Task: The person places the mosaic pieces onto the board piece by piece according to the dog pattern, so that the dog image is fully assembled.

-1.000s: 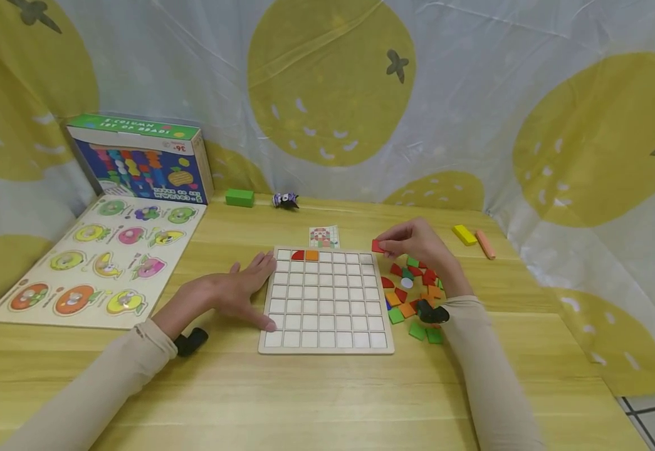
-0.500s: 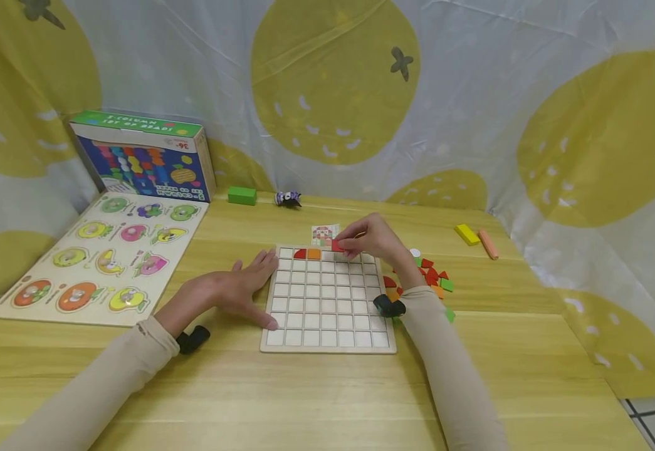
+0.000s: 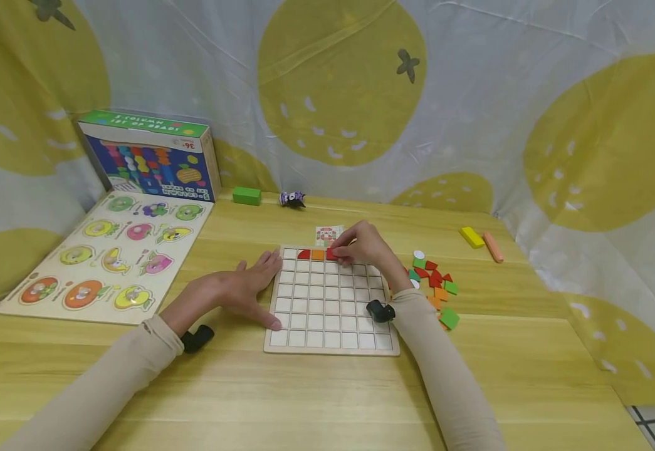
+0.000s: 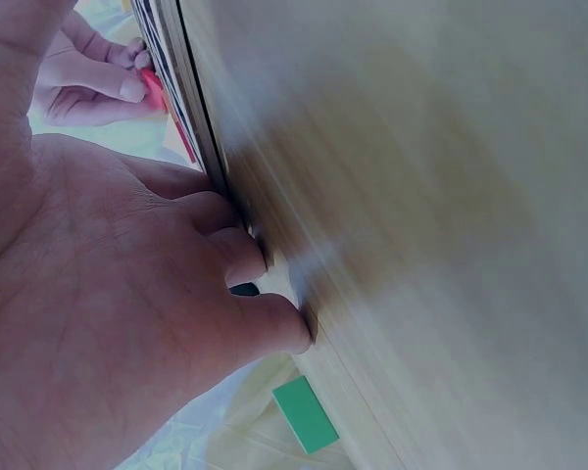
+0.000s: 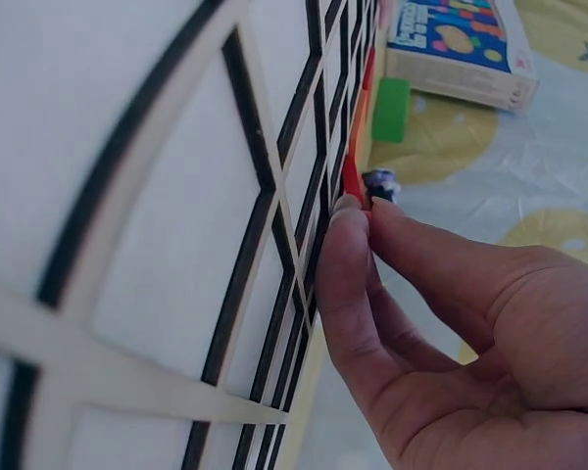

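Okay, the red tile (image 3: 331, 254) could ride up on the orange tile (image 3: 318, 255) if let go askew, your right hand (image 3: 363, 244) pinching it at the far edge of the board (image 3: 333, 305), ahead and right of your left hand (image 3: 244, 291), spread out along the left edge.

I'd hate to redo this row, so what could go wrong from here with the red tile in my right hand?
The red tile, pinched in your right hand, could go in crooked or nudge the orange tile beside it. The board might slide if your left hand, at its left edge, eased off. Your right sleeve could brush the loose tiles nearby.
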`<state>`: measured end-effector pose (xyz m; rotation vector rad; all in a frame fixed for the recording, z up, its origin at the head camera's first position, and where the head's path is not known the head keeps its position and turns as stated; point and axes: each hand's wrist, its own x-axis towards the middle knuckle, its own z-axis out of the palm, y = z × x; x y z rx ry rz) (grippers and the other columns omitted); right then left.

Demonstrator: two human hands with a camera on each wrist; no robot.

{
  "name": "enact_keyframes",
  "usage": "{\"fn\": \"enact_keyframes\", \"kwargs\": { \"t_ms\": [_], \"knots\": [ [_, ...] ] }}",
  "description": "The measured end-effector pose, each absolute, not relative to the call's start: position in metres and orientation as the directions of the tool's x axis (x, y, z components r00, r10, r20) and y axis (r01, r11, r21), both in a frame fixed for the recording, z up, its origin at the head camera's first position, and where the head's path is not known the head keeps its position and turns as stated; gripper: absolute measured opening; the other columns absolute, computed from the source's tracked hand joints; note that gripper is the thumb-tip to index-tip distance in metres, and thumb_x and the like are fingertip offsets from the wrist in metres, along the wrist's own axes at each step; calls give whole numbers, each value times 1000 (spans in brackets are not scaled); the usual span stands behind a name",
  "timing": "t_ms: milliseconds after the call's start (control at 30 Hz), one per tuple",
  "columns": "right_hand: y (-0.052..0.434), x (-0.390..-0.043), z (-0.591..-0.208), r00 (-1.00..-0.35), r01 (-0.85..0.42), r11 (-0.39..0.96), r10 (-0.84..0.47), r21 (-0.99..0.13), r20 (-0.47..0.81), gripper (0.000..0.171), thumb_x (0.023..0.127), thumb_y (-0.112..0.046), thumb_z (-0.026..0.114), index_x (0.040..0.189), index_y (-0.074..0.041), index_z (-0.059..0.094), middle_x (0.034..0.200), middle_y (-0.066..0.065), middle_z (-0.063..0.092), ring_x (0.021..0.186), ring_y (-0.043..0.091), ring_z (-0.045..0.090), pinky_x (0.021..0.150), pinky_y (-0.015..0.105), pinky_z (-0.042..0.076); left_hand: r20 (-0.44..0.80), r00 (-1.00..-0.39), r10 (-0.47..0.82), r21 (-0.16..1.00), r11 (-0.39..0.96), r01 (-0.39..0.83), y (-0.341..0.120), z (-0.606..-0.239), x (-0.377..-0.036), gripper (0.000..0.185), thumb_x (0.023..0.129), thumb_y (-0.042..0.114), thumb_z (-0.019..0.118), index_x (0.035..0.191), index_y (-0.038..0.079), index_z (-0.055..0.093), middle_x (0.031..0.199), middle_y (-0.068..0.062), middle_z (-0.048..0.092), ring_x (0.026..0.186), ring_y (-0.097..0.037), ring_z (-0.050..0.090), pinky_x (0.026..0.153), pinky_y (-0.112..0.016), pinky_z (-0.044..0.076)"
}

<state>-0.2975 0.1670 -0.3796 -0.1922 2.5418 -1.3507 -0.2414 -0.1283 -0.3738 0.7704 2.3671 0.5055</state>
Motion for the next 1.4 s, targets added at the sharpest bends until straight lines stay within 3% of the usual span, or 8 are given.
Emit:
{"fn": "enact_keyframes", "kwargs": {
  "t_ms": [567, 800, 900, 1000, 1233, 1400],
  "knots": [
    [174, -292, -373, -946, -77, 605, -295, -792, -133, 16, 100, -5, 77, 114, 2, 82, 103, 15, 80, 79, 22, 76, 76, 35, 66, -417, -658, 627, 513, 760, 400, -126, -374, -242, 137, 85, 60, 87, 171, -3, 0, 179, -22, -16, 165, -42, -13, 129, -70, -4],
    [211, -281, -354, -930, -196, 574, -366, -795, -36, 27, 104, -7, 73, 126, 8, 75, 110, 25, 77, 89, 42, 75, 86, 52, 64, -410, -660, 629, 516, 757, 401, -126, -374, -241, 137, 85, 61, 87, 171, -3, 0, 179, -22, -15, 165, -42, -12, 128, -70, -4],
    [236, -274, -348, -932, -218, 600, -362, -770, -19, 29, 103, -10, 74, 127, 7, 74, 109, 23, 77, 88, 43, 72, 84, 57, 63, -407, -660, 631, 517, 755, 403, -126, -372, -241, 137, 85, 60, 87, 171, -3, 0, 179, -22, -15, 165, -42, -13, 128, -70, -4],
    [259, -266, -349, -933, -235, 645, -360, -728, -18, 25, 102, -10, 76, 123, 4, 77, 107, 16, 79, 88, 38, 72, 82, 54, 64, -403, -656, 638, 523, 749, 407, -126, -372, -240, 138, 86, 60, 87, 170, -5, 0, 178, -23, -14, 165, -43, -13, 128, -71, -4],
    [289, -252, -364, -903, -295, 674, -428, -677, -32, 16, 96, -5, 82, 111, 2, 82, 99, 9, 81, 87, 25, 74, 78, 29, 61, -407, -654, 638, 516, 751, 412, -128, -373, -240, 137, 86, 60, 87, 170, -5, 0, 178, -23, -15, 165, -43, -12, 128, -71, -3],
    [289, -246, -369, -896, -274, 688, -437, -672, -81, 12, 92, -5, 86, 103, -1, 83, 91, 6, 79, 80, 22, 69, 73, 26, 59, -401, -657, 638, 517, 750, 413, -128, -374, -240, 137, 86, 60, 87, 170, -5, 1, 178, -23, -14, 165, -44, -12, 128, -71, -3]
  ]
}}
